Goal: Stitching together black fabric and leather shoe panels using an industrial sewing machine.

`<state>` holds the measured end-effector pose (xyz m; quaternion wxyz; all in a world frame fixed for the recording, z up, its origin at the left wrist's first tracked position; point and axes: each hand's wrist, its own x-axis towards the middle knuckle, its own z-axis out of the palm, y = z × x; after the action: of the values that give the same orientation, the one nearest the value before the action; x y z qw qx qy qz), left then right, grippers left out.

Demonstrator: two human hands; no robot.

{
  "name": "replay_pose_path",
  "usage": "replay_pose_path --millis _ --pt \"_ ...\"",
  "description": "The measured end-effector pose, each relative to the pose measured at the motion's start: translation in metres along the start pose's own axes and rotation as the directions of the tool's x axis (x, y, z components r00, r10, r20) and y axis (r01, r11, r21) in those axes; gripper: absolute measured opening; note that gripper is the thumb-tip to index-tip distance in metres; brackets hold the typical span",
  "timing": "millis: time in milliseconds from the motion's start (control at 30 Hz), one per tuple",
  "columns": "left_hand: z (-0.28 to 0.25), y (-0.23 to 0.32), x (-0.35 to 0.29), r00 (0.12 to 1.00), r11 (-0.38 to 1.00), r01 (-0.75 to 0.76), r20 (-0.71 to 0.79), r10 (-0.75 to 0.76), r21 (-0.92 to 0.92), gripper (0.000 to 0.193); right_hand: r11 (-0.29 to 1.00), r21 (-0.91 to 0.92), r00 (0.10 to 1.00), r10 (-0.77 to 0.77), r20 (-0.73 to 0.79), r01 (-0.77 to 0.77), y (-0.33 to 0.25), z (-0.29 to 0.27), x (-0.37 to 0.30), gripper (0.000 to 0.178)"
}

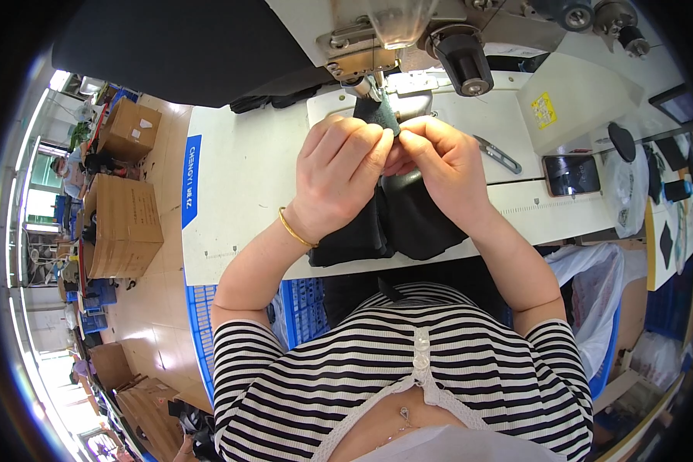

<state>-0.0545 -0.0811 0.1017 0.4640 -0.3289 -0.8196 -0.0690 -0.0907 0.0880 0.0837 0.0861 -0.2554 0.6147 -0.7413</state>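
Both my hands pinch the near end of a dark fabric piece [376, 114] in front of the sewing machine's needle area [375, 83]. My left hand [339, 171] has its fingers curled together on the left edge of the cloth. Close beside it, my right hand [440, 160] grips the same cloth between thumb and forefinger. The fabric's far end lies by the presser foot. Under my hands and wrists, more black material [422, 219], partly shiny, hangs toward the table's front edge. My palms hide part of it.
Thread snips [499, 155] and a phone [571, 175] lie on the white table [246, 169] to the right. A large black sheet [185, 46] spreads at the back left. Blue baskets [306, 309] stand below the table edge, and cardboard boxes [123, 227] are on the floor at left.
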Motion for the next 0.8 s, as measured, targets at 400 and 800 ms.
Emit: replay_pose_path --millis 400,800 --pt "0.001 0.003 -0.002 0.992 0.989 0.126 -0.008 -0.125 0.080 0.035 0.996 -0.086 0.997 0.029 -0.073 -0.036 -0.001 0.004 0.003 0.016" --pt "0.004 -0.008 -0.008 0.995 0.996 -0.050 -0.077 0.056 0.078 0.036 0.999 -0.034 0.994 0.028 -0.105 -0.032 -0.001 0.011 0.001 0.018"
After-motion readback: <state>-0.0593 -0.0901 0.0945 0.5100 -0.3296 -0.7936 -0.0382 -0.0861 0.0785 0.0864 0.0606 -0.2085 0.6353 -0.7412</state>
